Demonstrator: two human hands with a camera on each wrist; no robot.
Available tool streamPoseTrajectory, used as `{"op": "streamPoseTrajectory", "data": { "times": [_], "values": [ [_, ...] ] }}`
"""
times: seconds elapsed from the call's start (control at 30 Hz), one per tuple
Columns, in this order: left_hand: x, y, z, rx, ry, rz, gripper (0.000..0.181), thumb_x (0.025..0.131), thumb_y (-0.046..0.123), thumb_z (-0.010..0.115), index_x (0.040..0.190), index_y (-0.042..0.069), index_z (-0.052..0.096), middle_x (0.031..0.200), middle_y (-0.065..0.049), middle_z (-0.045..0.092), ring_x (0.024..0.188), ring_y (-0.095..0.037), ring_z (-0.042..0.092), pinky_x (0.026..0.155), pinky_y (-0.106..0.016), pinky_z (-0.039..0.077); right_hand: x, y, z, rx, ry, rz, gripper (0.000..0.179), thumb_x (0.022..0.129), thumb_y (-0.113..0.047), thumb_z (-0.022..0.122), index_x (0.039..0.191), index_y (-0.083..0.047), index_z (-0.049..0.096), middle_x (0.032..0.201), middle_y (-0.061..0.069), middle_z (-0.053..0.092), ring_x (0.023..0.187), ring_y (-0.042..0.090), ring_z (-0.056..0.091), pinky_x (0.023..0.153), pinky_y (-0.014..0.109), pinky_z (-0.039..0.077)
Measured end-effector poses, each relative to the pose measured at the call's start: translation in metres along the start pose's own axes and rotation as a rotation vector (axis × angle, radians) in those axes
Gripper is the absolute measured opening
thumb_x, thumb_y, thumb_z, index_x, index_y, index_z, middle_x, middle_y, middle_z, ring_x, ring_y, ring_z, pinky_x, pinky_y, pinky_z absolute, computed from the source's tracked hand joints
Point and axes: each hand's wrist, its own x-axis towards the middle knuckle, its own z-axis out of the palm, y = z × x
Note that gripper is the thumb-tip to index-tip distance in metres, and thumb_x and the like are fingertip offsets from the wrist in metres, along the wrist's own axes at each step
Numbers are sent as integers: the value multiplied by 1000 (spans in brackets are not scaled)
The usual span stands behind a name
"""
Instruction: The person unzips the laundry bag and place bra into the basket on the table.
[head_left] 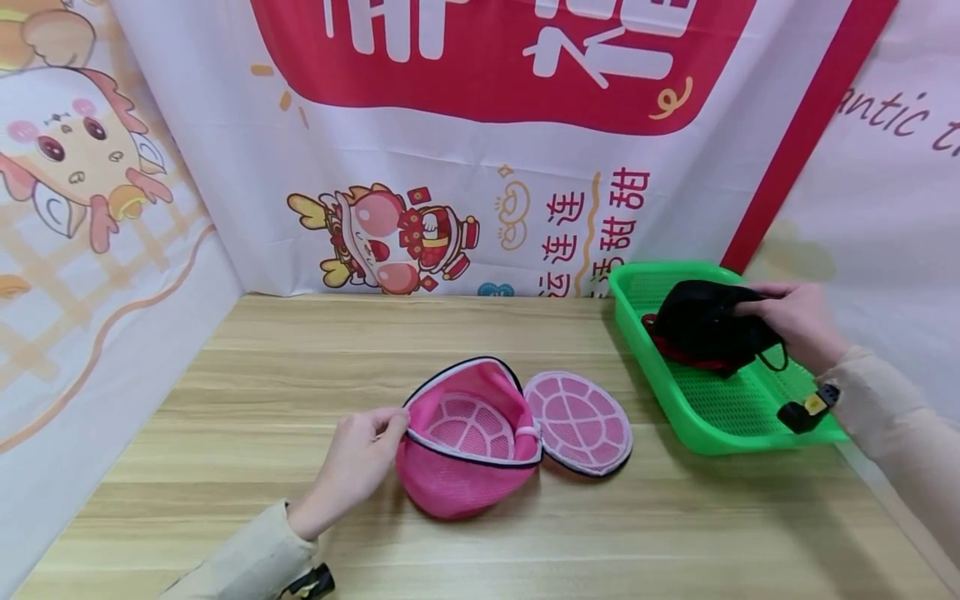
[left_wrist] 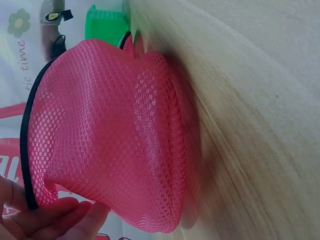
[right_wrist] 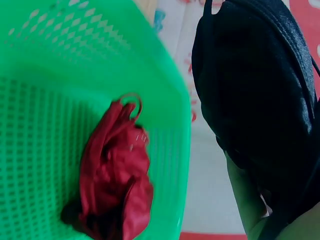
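My left hand [head_left: 356,462] pinches the rim of a pink mesh laundry bag [head_left: 465,483] on the wooden table. The bag gapes upward with a dark zipper along its rim. Its round lid [head_left: 577,421] lies folded out to the right. In the left wrist view, the mesh side [left_wrist: 115,125] fills most of the picture, with fingertips at the zipper edge. Over the green basket, my right hand [head_left: 798,321] grips a black bra [head_left: 708,321], whose rounded cup [right_wrist: 255,75] and thin strap show in the right wrist view.
The green plastic basket [head_left: 678,408] stands at the table's right side. Inside it lies a crumpled red garment [right_wrist: 117,172] with a thin loop. Printed cloth [head_left: 420,150] hangs behind the table and along both sides.
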Motion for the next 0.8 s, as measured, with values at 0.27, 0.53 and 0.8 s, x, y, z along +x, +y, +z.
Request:
{"op": "streamPoseTrajectory", "data": {
  "times": [0.27, 0.53, 0.8],
  "values": [
    [0, -1, -1, -8, 6, 15, 35, 99, 12, 54, 64, 14, 59, 54, 7, 36, 51, -8, 35, 45, -24, 32, 1, 22, -12, -72, -35, 43, 16, 85, -15, 79, 88, -31, 79, 79, -10, 71, 76, 1, 60, 56, 26, 55],
    [1, -2, -1, -3, 6, 20, 34, 99, 11, 54, 66, 15, 60, 56, 7, 37, 52, -8, 36, 47, -25, 33, 2, 37, -11, -336, -82, 31, 42, 83, -19, 80, 119, -1, 70, 97, 10, 72, 85, 3, 56, 63, 25, 54],
    [1, -3, -1, 7, 4, 24, 32, 98, 10, 54, 67, 15, 61, 56, 7, 37, 53, -9, 37, 47, -26, 35, 4, 46, -7, -554, -253, 13, 64, 82, -26, 79, 128, 13, 57, 132, 38, 46, 123, 50, 40, 92, 50, 45]
  ]
}}
